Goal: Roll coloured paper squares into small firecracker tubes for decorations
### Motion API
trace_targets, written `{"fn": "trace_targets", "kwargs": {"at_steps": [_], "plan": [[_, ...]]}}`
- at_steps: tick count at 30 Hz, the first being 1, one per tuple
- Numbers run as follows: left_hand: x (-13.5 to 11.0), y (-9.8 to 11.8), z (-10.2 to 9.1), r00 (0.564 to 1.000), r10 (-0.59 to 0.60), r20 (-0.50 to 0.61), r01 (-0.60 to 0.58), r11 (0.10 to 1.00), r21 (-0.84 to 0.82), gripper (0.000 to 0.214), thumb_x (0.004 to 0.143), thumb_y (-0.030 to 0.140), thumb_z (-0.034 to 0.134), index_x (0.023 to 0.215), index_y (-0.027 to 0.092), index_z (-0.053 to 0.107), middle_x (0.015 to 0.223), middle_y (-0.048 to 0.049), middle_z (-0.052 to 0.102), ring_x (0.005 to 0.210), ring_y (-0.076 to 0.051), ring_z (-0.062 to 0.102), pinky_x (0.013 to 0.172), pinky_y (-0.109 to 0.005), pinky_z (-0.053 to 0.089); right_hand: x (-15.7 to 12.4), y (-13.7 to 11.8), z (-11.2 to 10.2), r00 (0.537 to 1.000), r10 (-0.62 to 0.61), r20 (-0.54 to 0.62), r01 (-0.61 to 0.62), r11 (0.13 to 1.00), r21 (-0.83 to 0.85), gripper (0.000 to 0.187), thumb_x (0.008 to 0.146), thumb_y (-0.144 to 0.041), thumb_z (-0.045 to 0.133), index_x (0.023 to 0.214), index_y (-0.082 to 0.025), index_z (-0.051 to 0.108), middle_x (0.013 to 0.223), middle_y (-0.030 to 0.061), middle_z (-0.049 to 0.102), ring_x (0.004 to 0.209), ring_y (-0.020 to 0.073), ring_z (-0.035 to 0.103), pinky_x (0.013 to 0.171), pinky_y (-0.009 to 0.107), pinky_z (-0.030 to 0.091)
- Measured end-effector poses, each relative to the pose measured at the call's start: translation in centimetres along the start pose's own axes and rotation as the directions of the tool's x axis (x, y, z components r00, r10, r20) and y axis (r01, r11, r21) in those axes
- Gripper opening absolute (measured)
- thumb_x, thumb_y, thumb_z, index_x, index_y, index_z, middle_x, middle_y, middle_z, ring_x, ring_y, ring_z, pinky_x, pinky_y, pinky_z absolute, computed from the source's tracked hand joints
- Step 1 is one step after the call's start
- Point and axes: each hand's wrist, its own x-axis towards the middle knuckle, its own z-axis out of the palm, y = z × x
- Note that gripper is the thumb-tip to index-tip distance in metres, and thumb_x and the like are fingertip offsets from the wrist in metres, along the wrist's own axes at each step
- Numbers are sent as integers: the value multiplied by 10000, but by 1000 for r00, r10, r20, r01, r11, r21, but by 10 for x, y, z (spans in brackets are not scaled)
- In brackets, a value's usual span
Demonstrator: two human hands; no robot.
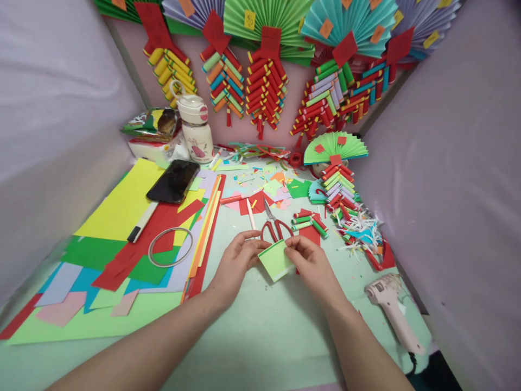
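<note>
Between my hands is a small light-green paper piece [277, 262] with a darker green strip along its upper edge. My left hand [241, 255] pinches its left corner, and the fingers of my right hand [307, 259] close on its right corner. Just beyond the paper lie red-handled scissors [275, 224], blades pointing away from me. A white pen [251, 216] rests left of them. Several small rolled paper tubes [308, 221] in red and green sit to the right, over a red paper piece [310, 234].
Coloured paper sheets [118, 203] cover the left side, with a phone [173, 182], a marker [142, 222] and a metal ring [171, 247] on top. A glue gun [394, 312] lies at right, near shredded paper [360, 228]. A bottle [196, 130] stands behind; paper fans [268, 19] hang above.
</note>
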Motion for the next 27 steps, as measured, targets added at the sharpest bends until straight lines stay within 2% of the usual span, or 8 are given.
{"fn": "trace_targets", "kwargs": {"at_steps": [4,6,13,19,21,24,27], "plan": [[0,0,1,999,42,32,-49,966,254,261,724,318,653,932,169,607,892,-50,665,843,-177,623,773,-288,471,-2,1,2,998,-21,64,26,997,-78,121,768,-300,582,806,-193,626,697,-9,596,652,139,533,602,252,423],[0,-1,1,998,44,50,-57,948,314,228,712,312,664,883,167,618,851,-38,653,822,-170,614,750,-274,465,-3,2,3,994,-42,99,51,994,-98,106,779,-278,567,813,-199,631,706,-14,594,675,140,536,627,253,423],[1,-7,0,993,25,112,-65,927,368,158,729,267,632,848,168,596,797,-19,628,756,-149,585,688,-255,455,-6,2,7,984,-108,140,133,974,-182,103,794,-219,543,825,-215,641,737,-17,607,705,144,547,653,252,416],[1,-14,0,977,85,197,-163,891,423,199,732,180,582,930,188,586,917,-32,639,840,-161,590,720,-253,455,-9,0,8,969,-163,187,203,954,-218,177,814,-192,505,902,-234,654,893,4,642,837,160,583,733,267,427],[1,-13,0,980,83,180,-153,892,424,210,736,195,582,945,186,578,920,-35,640,843,-164,593,725,-256,456,-9,0,8,976,-156,152,186,960,-211,174,820,-210,510,936,-230,638,886,5,640,832,156,579,740,267,429],[0,-6,0,994,59,97,-95,903,420,202,727,231,606,918,179,570,891,-25,629,829,-164,592,720,-252,457,-8,0,8,984,-154,89,170,962,-213,127,804,-225,538,905,-205,614,805,-2,614,769,145,556,725,261,429],[-1,-1,0,999,1,41,-17,923,385,167,731,273,611,863,178,571,851,-7,609,754,-146,578,659,-237,457,-7,1,8,983,-156,97,174,959,-224,83,799,-226,550,860,-195,597,771,-11,595,735,134,540,712,253,427]]}}
